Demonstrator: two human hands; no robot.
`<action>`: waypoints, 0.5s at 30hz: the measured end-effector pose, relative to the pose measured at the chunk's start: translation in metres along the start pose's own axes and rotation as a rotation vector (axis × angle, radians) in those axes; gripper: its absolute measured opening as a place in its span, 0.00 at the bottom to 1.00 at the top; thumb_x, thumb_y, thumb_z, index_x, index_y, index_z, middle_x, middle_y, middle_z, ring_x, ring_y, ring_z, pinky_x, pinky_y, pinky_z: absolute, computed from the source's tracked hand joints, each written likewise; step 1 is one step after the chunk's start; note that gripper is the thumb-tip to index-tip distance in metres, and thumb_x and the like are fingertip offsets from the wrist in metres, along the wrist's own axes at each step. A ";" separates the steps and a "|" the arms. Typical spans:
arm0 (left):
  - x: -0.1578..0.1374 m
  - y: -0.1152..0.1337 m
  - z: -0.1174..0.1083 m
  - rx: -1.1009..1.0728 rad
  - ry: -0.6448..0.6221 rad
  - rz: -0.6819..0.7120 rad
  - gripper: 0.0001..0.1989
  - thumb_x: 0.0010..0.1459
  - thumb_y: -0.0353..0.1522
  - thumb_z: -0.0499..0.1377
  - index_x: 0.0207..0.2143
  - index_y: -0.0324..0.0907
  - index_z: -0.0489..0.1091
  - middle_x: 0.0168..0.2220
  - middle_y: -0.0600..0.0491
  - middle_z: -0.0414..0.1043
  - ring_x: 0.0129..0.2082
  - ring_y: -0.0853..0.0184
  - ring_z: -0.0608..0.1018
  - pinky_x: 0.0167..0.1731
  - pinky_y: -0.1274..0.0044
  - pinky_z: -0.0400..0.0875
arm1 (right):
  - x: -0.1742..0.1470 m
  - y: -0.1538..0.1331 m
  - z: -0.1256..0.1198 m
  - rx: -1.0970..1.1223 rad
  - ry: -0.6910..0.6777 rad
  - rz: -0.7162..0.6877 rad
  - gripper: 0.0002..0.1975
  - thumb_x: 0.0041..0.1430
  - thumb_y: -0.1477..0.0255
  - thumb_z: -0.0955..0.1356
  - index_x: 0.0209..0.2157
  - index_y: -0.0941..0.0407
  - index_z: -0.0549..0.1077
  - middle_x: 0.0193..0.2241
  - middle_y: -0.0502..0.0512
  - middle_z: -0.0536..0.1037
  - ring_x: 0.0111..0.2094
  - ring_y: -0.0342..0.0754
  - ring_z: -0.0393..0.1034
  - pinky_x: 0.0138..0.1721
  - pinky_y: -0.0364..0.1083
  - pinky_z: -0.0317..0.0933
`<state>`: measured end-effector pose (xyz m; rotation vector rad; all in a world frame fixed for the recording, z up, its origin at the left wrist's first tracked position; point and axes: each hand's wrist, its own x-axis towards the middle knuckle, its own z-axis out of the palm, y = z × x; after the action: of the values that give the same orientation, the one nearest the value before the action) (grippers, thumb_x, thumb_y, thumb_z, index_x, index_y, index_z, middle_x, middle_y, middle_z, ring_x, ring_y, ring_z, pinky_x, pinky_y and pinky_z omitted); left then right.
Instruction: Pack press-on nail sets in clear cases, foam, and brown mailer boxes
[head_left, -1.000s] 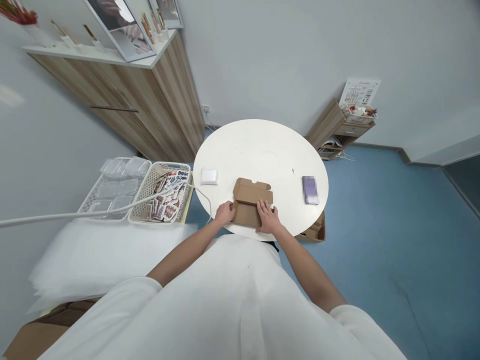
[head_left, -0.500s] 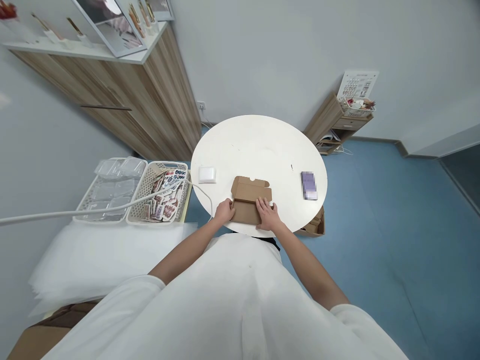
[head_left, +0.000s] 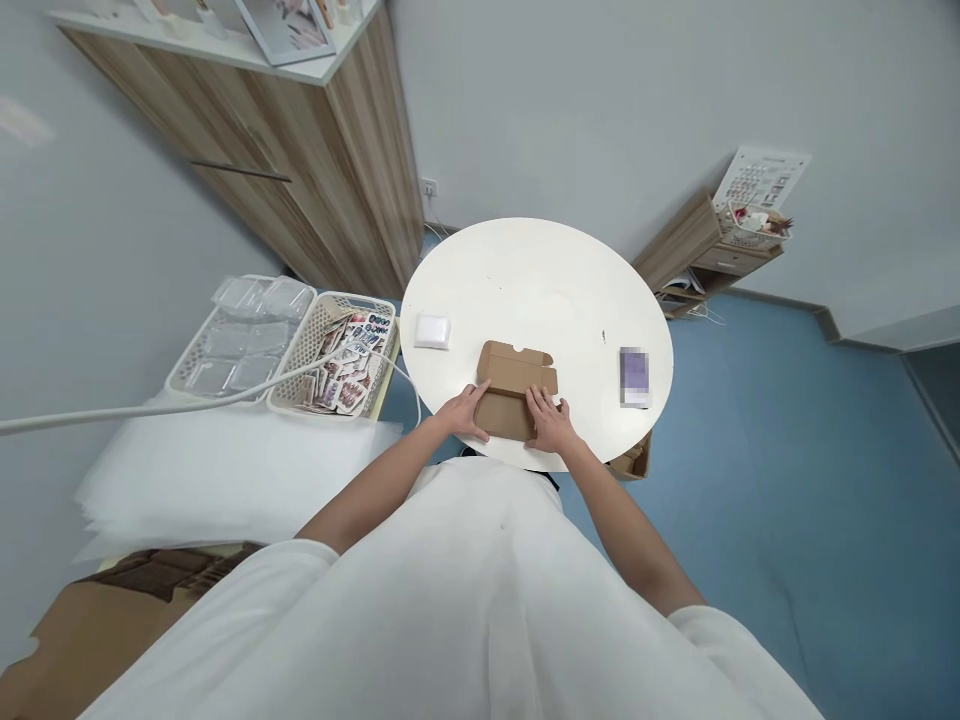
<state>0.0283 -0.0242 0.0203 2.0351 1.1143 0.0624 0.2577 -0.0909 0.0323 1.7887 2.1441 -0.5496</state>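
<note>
A small brown cardboard box (head_left: 505, 416) lies on the white oval table (head_left: 525, 270) near its front edge, its lid (head_left: 517, 370) folded up and back with the side flaps out. My left hand (head_left: 465, 411) holds the box's left side, thumb at the near corner and fingers at the far one. Across from it, my right hand (head_left: 550, 420) grips the right side, with fingertips over the wall near the lid's fold. The inside of the box that shows is bare brown card.
A white packet (head_left: 432, 331) lies at the table's left, a purple pack (head_left: 634, 378) at its right. Left of the table stand baskets of printed cards (head_left: 349, 370) and clear plastic cases (head_left: 247, 345). A white cable (head_left: 225, 398) crosses there. Below the table's right side is a carton (head_left: 634, 460).
My left hand has shifted from the box's left edge to span that side with thumb and fingers apart. My right hand stays on the right side. The view has shifted slightly.
</note>
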 end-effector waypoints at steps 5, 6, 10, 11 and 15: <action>0.011 0.004 -0.004 0.070 -0.019 -0.033 0.61 0.26 0.44 0.69 0.61 0.47 0.40 0.52 0.44 0.56 0.50 0.51 0.67 0.44 0.71 0.63 | 0.001 0.008 -0.007 0.022 0.018 -0.013 0.57 0.41 0.58 0.69 0.61 0.54 0.26 0.64 0.58 0.33 0.63 0.56 0.21 0.56 0.63 0.28; 0.012 0.005 -0.005 0.084 -0.019 -0.035 0.61 0.26 0.45 0.69 0.61 0.47 0.40 0.52 0.44 0.56 0.50 0.51 0.67 0.43 0.71 0.63 | -0.001 0.010 -0.008 0.039 0.037 -0.014 0.57 0.41 0.57 0.69 0.61 0.53 0.27 0.64 0.58 0.33 0.63 0.56 0.21 0.56 0.64 0.28; 0.014 0.008 -0.007 0.123 -0.019 -0.052 0.62 0.25 0.46 0.69 0.61 0.48 0.39 0.52 0.44 0.57 0.48 0.51 0.68 0.41 0.71 0.64 | -0.016 0.025 -0.004 0.202 0.181 0.082 0.50 0.47 0.52 0.65 0.62 0.52 0.30 0.64 0.57 0.32 0.63 0.55 0.23 0.56 0.64 0.31; 0.015 0.009 -0.007 0.126 -0.021 -0.060 0.62 0.25 0.46 0.68 0.61 0.48 0.39 0.52 0.44 0.57 0.48 0.51 0.68 0.40 0.71 0.64 | -0.021 0.028 0.001 0.279 0.221 0.140 0.48 0.48 0.52 0.63 0.62 0.53 0.31 0.64 0.57 0.32 0.63 0.55 0.25 0.56 0.63 0.33; 0.017 0.012 -0.007 0.142 -0.025 -0.076 0.62 0.25 0.46 0.69 0.61 0.48 0.38 0.52 0.44 0.57 0.49 0.50 0.68 0.40 0.71 0.64 | -0.039 0.034 0.025 0.782 0.338 0.424 0.43 0.52 0.55 0.61 0.62 0.56 0.37 0.62 0.61 0.45 0.60 0.55 0.46 0.54 0.55 0.50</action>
<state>0.0443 -0.0108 0.0276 2.1099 1.2086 -0.0830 0.2974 -0.1314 0.0242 2.8298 1.7429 -1.1418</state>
